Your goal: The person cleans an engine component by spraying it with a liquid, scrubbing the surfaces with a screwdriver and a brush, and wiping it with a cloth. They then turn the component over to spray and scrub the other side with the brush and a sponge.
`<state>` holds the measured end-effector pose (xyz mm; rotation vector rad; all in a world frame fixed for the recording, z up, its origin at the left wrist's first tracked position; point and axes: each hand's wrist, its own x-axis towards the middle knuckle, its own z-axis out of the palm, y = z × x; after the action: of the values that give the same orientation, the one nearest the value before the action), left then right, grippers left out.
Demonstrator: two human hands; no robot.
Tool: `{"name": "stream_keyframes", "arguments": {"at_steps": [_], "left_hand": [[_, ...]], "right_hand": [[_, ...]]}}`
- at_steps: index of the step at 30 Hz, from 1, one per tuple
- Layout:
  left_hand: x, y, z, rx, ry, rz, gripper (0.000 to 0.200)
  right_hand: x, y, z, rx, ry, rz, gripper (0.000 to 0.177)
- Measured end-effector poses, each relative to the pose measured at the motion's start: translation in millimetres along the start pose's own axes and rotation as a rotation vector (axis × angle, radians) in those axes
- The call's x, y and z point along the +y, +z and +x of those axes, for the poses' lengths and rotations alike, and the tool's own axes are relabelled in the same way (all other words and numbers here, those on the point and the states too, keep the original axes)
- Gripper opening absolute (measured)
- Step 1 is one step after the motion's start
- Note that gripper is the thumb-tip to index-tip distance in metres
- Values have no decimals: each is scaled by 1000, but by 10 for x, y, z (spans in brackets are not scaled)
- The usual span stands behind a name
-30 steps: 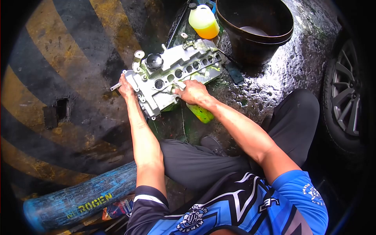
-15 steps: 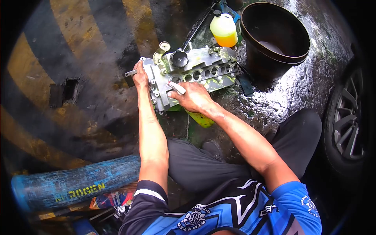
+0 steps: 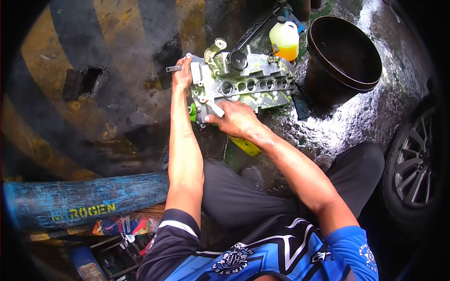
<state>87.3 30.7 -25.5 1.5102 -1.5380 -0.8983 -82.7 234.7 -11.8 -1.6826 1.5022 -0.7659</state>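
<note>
A grey metal engine valve cover [image 3: 253,70], streaked with yellow-green liquid, lies in front of me. It has a row of round holes and a black cap [image 3: 237,60]. My left hand [image 3: 183,75] is closed round its left end; a flat metal strip [image 3: 174,68] juts out beside those fingers. In my right hand [image 3: 238,121] is a small white-and-silver hand tool [image 3: 216,108], pinched by the thumb and fingers. Its tip points at the cover's lower left part, near the first hole. Most of the right fingertips are hidden.
Behind the cover stand a jug of yellow-orange liquid [image 3: 284,40] and a large black bucket [image 3: 323,61]. A yellow-green container [image 3: 246,146] lies partly beneath my right wrist. A blue cylinder [image 3: 89,196] is at left, a car wheel [image 3: 412,161] at right. The floor is wet.
The view has turned, shifting the surroundings in frame. My right hand and its tool have slid from beside the first hole toward the cover's lower left edge. My left hand keeps its hold.
</note>
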Motion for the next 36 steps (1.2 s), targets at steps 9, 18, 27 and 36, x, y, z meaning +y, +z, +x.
{"name": "stream_keyframes", "arguments": {"at_steps": [9, 18, 27, 36], "left_hand": [[106, -17, -124, -50, 45, -33, 44], [53, 28, -61, -141, 144, -177, 39], [90, 90, -67, 16, 317, -53, 42], [74, 160, -102, 87, 452, 76, 44]], "right_hand": [[-63, -172, 236, -3, 9, 18, 50], [-78, -261, 403, -8, 120, 56, 65], [-135, -364, 496, 130, 61, 113, 53], [-224, -708, 557, 68, 95, 159, 72]]}}
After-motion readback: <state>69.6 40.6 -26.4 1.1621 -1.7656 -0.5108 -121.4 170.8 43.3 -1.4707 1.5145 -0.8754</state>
